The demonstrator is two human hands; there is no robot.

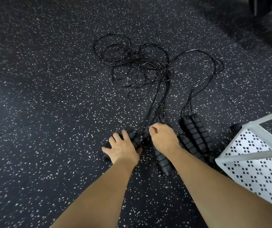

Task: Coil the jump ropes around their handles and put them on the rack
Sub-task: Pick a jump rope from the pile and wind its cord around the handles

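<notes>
Several black jump ropes lie on the speckled floor, their thin cords tangled in loops further out. My left hand lies over a pair of ribbed black handles, fingers curled round them. My right hand is curled down over the cords and handle tops just to the right; what it grips is hidden beneath it. Another handle pokes out below my right wrist. Two more handles lie side by side to the right, untouched.
A white metal rack with a perforated shelf stands at the right edge, close to the handles. Black rubber flooring with white flecks spreads all around. A dark blurred shape sits in the top right corner.
</notes>
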